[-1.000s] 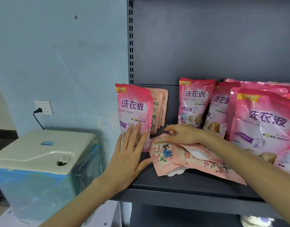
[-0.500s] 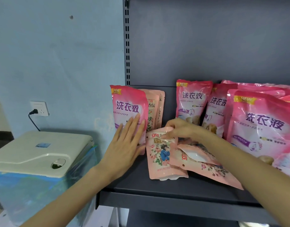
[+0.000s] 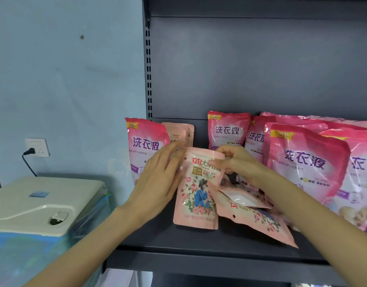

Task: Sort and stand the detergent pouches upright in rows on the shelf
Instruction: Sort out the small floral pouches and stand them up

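Pinching floral pouch (image 3: 196,195) upright, right hand (image 3: 238,162) | fallen pouches (image 3: 259,222) beside

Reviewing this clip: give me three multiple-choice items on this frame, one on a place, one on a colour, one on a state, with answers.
1. Where is the white wall socket?
A. left of the shelf
B. on the shelf's back panel
C. under the shelf

2. What colour is the shelf?
A. white
B. dark grey
C. red

3. How is the floral pouch under the right hand?
A. lying flat
B. upright
C. hanging from a hook

Answers: 1 A, it sits on the blue wall with a plug in it. 2 B, board and back panel are dark grey. 3 B, its base rests on the board, top pinched by the right hand.
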Available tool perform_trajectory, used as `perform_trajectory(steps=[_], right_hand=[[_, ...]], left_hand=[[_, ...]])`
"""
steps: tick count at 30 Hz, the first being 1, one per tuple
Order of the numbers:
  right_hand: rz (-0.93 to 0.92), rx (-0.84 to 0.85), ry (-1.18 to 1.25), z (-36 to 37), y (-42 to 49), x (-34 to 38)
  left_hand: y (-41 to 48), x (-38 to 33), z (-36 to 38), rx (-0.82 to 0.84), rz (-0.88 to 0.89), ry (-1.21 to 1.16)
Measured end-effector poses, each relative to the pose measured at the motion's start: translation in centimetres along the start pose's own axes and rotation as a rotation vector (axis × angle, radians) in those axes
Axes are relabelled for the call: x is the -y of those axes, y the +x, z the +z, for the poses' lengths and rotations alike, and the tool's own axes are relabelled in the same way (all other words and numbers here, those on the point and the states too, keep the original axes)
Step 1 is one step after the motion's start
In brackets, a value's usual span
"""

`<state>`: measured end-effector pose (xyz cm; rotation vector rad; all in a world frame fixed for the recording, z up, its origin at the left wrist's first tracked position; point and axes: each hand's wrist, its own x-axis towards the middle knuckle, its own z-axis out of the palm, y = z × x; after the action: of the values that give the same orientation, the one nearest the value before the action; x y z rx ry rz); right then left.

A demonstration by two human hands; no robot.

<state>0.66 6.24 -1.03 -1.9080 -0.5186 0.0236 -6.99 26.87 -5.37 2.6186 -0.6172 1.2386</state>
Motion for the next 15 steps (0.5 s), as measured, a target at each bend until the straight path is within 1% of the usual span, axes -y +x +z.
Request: perform_trajectory(steps=[2, 5, 7, 9, 11, 15], right_hand=[[-0.025, -0.010, 0.044, -0.5, -0.6, 0.2], [-0.065, -0.024, 0.131, -1.4, -1.4, 0.5], [-0.087, -0.044, 0.138, -1.9, -1.8, 0.6], [-0.104, -0.067, 0.125, -2.3, -2.2, 0.5], [-0.110, -0.079, 0.127, -2.4, -2.4, 0.3], [-0.124, -0.098, 0.157, -2.3, -2.8, 0.1]], left_hand=[[0.1, -0.9, 0.3, -0.007, 0.004, -0.077], [0.2, -2.0, 0.9, -0.046, -0.077, -0.310], [0.4, -2.8, 1.0, -0.043, -0.159, -0.519], [0.7, -3.5, 0.9, -0.019, -0.286, -0.694], [0.9, -3.6, 0.9, 0.003, -0.359, -0.728], [1.4, -3.4, 1.0, 0.053, -0.386, -0.730]])
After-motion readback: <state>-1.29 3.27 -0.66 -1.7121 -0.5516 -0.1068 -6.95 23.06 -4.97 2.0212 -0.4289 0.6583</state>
